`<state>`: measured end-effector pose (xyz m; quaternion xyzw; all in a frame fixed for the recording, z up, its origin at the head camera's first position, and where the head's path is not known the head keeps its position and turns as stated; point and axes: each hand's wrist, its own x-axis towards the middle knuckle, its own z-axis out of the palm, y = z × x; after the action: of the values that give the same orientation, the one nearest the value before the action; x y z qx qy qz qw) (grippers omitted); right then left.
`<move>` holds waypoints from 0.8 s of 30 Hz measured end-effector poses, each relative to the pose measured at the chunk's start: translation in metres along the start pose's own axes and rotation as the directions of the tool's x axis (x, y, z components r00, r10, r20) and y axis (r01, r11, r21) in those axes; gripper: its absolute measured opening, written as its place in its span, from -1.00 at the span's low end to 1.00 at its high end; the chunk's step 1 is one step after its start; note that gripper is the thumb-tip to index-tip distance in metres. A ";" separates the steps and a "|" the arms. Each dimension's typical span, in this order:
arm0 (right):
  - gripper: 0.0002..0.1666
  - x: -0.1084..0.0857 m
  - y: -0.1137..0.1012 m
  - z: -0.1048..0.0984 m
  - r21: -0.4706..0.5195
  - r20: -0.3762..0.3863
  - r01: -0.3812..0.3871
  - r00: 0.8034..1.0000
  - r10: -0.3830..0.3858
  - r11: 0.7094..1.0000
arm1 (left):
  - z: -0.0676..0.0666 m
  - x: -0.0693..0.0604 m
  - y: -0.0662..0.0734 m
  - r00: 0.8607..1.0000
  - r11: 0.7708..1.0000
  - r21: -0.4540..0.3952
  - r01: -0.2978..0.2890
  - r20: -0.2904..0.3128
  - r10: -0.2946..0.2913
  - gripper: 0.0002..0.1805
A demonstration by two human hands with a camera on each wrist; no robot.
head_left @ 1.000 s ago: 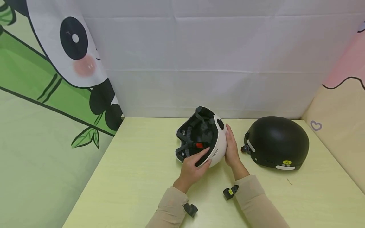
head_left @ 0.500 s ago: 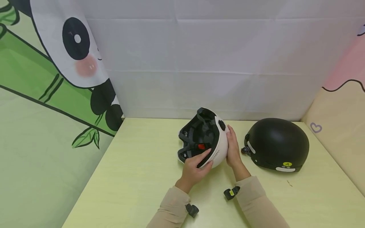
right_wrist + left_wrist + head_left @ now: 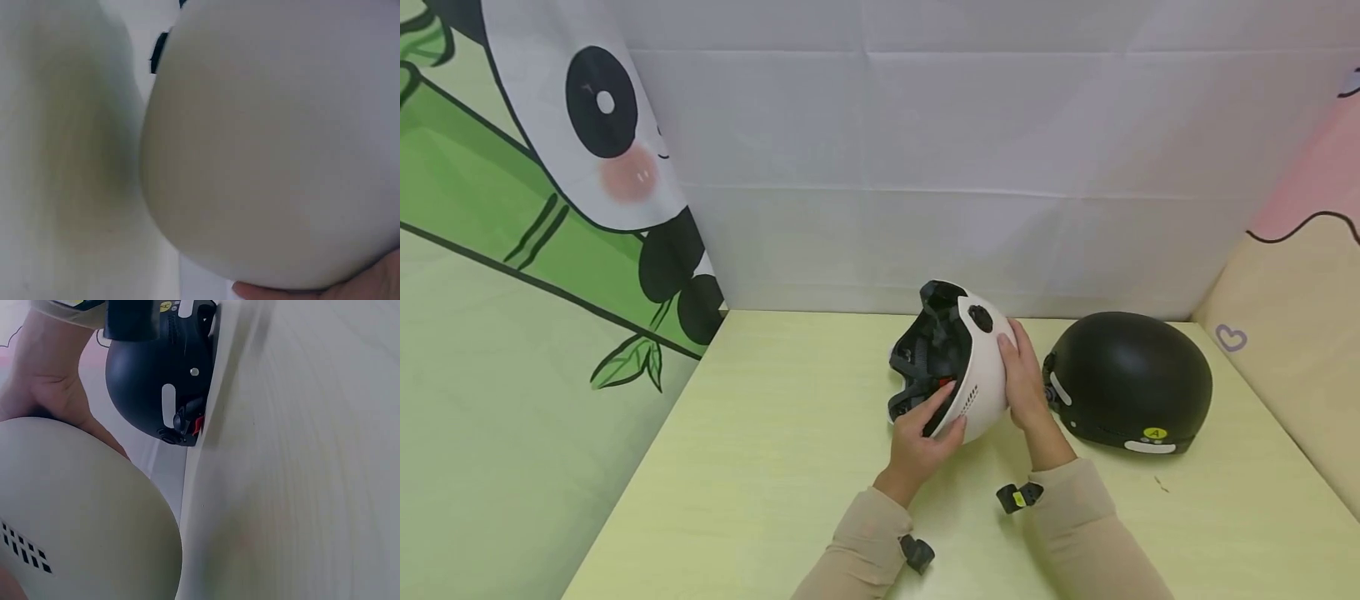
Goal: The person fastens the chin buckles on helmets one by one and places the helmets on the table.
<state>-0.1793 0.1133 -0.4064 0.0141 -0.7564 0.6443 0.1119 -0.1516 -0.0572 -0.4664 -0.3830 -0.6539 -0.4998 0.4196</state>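
A white helmet (image 3: 988, 375) with a black lining is tipped on its side, its hollow facing left. My left hand (image 3: 919, 450) pinches the near rim, thumb on the inside and fingers on the shell. Against the rounded outer shell my right hand (image 3: 1027, 387) presses with extended fingers. In the right wrist view the white helmet (image 3: 269, 144) fills most of the frame, with part of the right hand (image 3: 369, 281) along its edge. Its red buckle (image 3: 945, 381) is partly hidden by the left thumb.
To the right a black helmet (image 3: 1131, 379) with a yellow sticker rests on the pale table (image 3: 760, 450), close to my right hand. A white cloth wall (image 3: 880, 167) stands behind the table, with printed cloth at both sides. Each wrist carries a small black camera.
The white helmet has shifted a little right and turned, so more of its outer shell and less of its inside shows. Both hands have moved right with it.
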 end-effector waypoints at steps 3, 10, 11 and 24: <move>-0.29 0.003 -0.006 -0.004 -0.078 0.004 -0.007 1.000 0.007 0.997 | 0.005 0.000 0.001 0.999 0.999 0.003 0.038 -0.034 -0.038 -0.57; -0.28 0.009 -0.018 -0.009 -0.194 -0.010 -0.001 1.000 -0.001 0.981 | 0.007 0.018 0.026 0.977 0.977 -0.091 0.191 -0.082 -0.199 -0.52; -0.27 0.009 -0.019 -0.009 -0.208 -0.012 0.001 1.000 -0.004 0.978 | 0.007 0.021 0.031 0.970 0.969 -0.111 0.220 -0.085 -0.230 -0.52; -0.21 0.016 -0.036 -0.006 -0.405 0.008 -0.025 0.999 0.031 0.914 | 0.024 -0.002 0.017 0.877 0.879 -0.255 0.402 -0.169 -0.450 -0.53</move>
<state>-0.1878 0.1152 -0.3677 -0.0154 -0.8742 0.4754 0.0977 -0.1396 -0.0304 -0.4659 -0.2129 -0.6140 -0.6866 0.3260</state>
